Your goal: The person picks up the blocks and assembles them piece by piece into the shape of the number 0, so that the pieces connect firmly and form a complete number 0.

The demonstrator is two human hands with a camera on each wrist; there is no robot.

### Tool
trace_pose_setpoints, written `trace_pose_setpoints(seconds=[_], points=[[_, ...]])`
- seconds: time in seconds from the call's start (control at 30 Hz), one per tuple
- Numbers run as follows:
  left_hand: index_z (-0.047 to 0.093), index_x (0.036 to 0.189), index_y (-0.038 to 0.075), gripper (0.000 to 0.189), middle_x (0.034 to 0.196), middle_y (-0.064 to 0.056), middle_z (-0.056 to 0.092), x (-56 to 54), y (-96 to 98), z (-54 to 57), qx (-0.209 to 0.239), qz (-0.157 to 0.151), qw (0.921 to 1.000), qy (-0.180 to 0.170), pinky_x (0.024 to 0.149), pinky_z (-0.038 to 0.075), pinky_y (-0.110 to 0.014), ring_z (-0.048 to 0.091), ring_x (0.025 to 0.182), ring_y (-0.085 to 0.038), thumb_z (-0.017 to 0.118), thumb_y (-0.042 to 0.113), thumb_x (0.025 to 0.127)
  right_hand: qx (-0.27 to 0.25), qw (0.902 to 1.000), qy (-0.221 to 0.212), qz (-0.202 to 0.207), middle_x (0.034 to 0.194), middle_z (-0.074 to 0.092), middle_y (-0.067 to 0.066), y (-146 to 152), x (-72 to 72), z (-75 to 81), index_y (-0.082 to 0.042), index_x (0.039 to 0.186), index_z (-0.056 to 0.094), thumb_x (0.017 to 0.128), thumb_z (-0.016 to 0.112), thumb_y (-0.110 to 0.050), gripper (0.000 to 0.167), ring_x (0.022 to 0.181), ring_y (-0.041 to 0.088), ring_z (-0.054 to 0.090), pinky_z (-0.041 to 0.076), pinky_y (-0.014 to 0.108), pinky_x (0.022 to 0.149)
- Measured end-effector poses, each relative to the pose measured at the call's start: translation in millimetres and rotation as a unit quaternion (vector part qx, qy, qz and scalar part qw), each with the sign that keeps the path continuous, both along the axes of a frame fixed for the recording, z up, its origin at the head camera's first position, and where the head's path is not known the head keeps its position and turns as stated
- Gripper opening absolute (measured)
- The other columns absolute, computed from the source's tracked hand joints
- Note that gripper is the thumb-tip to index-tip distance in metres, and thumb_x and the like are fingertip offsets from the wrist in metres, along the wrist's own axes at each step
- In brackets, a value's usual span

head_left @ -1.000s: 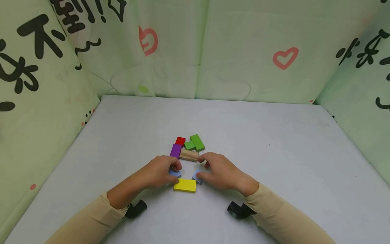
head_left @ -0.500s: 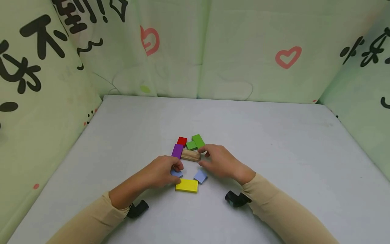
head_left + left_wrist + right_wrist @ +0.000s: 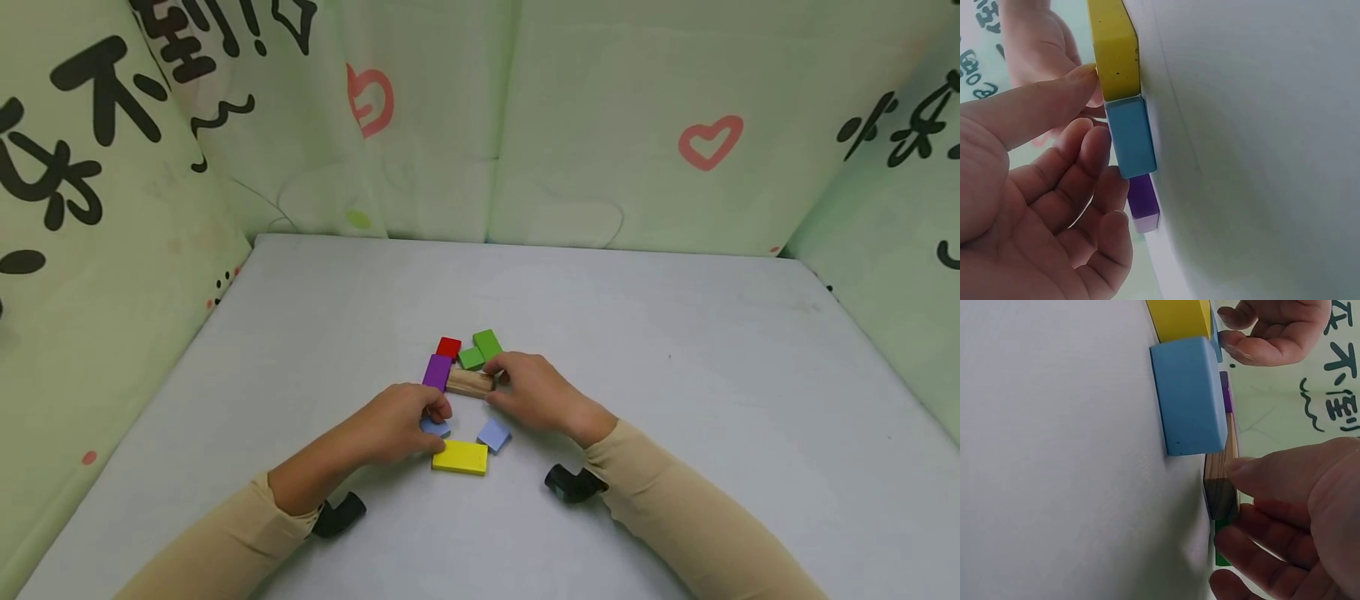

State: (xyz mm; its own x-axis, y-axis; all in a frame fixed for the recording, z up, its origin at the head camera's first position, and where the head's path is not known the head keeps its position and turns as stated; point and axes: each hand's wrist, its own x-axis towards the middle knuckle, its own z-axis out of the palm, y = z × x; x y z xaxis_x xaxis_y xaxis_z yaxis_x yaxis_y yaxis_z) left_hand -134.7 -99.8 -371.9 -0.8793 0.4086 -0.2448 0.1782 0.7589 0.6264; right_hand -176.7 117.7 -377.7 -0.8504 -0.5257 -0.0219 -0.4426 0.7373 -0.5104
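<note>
My left hand [image 3: 397, 421] rests beside the near blocks in the head view. Its thumb touches the yellow block [image 3: 459, 457], and its loosely bent fingers lie at the left blue block [image 3: 1130, 137], partly covering it from above. Across the arrangement, my right hand [image 3: 536, 393] holds the right end of the wood-grain block [image 3: 468, 382] between thumb and index finger. The purple block [image 3: 437, 372] adjoins that block's left end. Just beyond it are a small green block [image 3: 471, 358] and a longer green block [image 3: 487, 342]. The right blue block [image 3: 1191, 397] lies at the yellow block's corner.
A red block [image 3: 448, 347] sits at the far end of the purple one. All blocks lie on a white table [image 3: 645, 333], bordered by pale green printed cloth walls [image 3: 585, 100]. A black wrist camera [image 3: 573, 485] hangs below the right sleeve.
My right hand has moved away from the right blue block, up to the end of the wood-grain block, uncovering the blue one. My left hand has stayed in place.
</note>
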Motion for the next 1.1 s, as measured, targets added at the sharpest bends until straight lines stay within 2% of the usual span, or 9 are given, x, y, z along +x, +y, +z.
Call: trace_pose_setpoints(seconds=[0.23, 0.77, 1.1], points=[[0.068, 0.101, 0.009, 0.028, 0.089, 0.005, 0.062, 1.0, 0.3, 0.2, 0.002, -0.003, 1.0, 0.006, 0.082, 0.053, -0.03, 0.057, 0.087, -0.015, 0.085, 0.008, 0.079, 0.0, 0.9999, -0.003, -0.015, 0.105, 0.067, 0.009, -0.6, 0.7, -2.4, 0.001, 0.115, 0.065, 0.092, 0.07, -0.009, 0.025, 0.094, 0.022, 0.061, 0.052, 0.038, 0.088], [0.068, 0.102, 0.009, 0.028, 0.089, 0.005, 0.062, 0.6, 0.8, -0.1, -0.005, -0.001, 1.0, 0.008, 0.082, 0.053, -0.03, 0.057, 0.087, -0.015, 0.085, 0.009, 0.079, 0.004, 0.9994, -0.012, -0.031, 0.103, 0.066, 0.008, 6.4, 4.5, 0.8, 0.002, 0.113, 0.065, 0.09, 0.071, -0.011, 0.027, 0.092, 0.02, 0.06, 0.053, 0.039, 0.088], [0.068, 0.103, 0.009, 0.03, 0.09, 0.004, 0.062, 2.1, 1.6, -0.4, -0.012, 0.002, 0.9999, 0.01, 0.084, 0.054, -0.031, 0.057, 0.088, -0.015, 0.086, 0.009, 0.079, 0.015, 0.9985, -0.025, -0.046, 0.097, 0.063, 0.006, 12.6, 5.3, 1.2, 0.001, 0.11, 0.064, 0.088, 0.072, -0.013, 0.027, 0.086, 0.019, 0.058, 0.052, 0.036, 0.082]])
